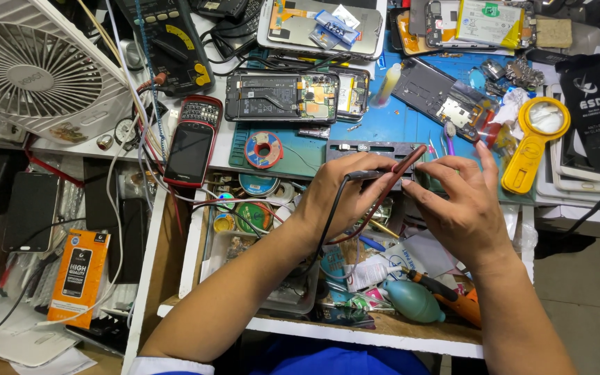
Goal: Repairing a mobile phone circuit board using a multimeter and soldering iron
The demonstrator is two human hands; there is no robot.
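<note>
Here, a white fan [32, 69], a red phone [192, 142] and an opened handset [282, 96] crowd the counter [397, 125] left to right. The left hand [345, 191] fingers pinch a slim black probe [369, 174], lying roughly level, its tip apparently pointing right. The right hand [463, 201] fingers grip a red probe [401, 173], slanting up-right beside a yellow magnifier [532, 142].
</note>
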